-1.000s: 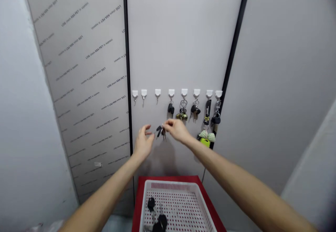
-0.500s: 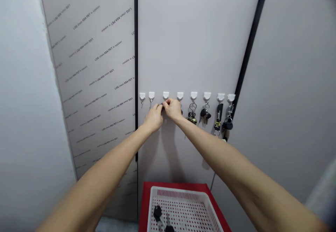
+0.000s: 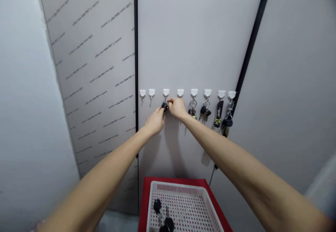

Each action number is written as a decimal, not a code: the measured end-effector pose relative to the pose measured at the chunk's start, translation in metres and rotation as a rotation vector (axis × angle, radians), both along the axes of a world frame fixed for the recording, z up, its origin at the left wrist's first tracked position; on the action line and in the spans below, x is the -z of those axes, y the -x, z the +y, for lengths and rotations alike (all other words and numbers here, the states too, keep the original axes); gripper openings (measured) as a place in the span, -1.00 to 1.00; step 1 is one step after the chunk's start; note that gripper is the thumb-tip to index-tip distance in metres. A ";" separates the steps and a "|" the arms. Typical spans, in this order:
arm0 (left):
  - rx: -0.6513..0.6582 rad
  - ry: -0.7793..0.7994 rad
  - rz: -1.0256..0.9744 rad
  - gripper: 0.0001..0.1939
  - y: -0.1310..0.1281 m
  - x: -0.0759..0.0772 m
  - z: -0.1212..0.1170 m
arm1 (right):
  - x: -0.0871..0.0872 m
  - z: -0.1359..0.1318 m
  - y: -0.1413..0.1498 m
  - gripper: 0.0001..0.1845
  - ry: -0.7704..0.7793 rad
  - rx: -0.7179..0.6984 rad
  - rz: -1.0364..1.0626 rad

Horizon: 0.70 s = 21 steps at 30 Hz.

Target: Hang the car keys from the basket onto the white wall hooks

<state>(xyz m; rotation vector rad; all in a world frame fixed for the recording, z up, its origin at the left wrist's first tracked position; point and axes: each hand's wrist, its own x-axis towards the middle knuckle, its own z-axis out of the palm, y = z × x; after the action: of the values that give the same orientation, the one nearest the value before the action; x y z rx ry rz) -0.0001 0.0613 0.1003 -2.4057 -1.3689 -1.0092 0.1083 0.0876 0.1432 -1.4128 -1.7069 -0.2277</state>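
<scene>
Clock centre: the dark keys (image 3: 165, 105) between the two hands, just under the third hook (image 3: 166, 92) from the left; whether their ring is over the hook is too small to tell.
Left hand (image 3: 154, 121): at 7 o'clock, fingers bent, tips against the left side of the keys; I cannot tell whether it grips them or only steadies them.
Right hand (image 3: 178, 108): at 3 o'clock, fingers curled, tips at the right edge of the keys; a pinch or a mere touch, I cannot tell.
First hook (image 3: 142, 93), second hook (image 3: 152, 92): near 10 o'clock, white like the rest of the row.
Fourth hook (image 3: 180, 92): near 2 o'clock, just above the right hand.
Hung bunches: toward 3 o'clock, a ringed bunch (image 3: 192, 111), dark-headed keys (image 3: 203, 110), a black strap (image 3: 218, 114), then a far bunch (image 3: 228, 120).
Basket (image 3: 173, 187): at 6 o'clock, white and slotted, on a red stand (image 3: 146, 190).
Loose keys (image 3: 157, 205): in the basket, toward its left side, black-headed.
Printed panel (image 3: 97, 74): at 10 o'clock, slanting lettering.
</scene>
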 end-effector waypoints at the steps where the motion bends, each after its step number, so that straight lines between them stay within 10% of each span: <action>1: 0.010 0.021 -0.010 -0.56 0.002 0.009 -0.003 | 0.006 -0.007 -0.002 -0.71 -0.034 -0.013 -0.008; 6: 0.069 0.179 -0.085 -0.57 0.011 0.076 -0.024 | 0.066 -0.046 -0.014 -0.70 -0.081 -0.141 -0.057; 14: 0.149 0.489 -0.132 -0.63 0.014 0.187 -0.068 | 0.237 -0.116 -0.027 -0.77 0.657 -0.453 -0.231; 21: 0.151 0.508 -0.123 -0.69 0.013 0.219 -0.077 | 0.265 -0.134 -0.020 -0.70 0.807 -0.527 -0.410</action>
<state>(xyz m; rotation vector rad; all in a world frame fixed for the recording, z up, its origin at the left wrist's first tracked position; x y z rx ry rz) -0.0136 -0.0155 -0.1190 -2.8880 -1.6744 -0.9466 0.1280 -0.0466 -0.1220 -1.4362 -2.6185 0.5639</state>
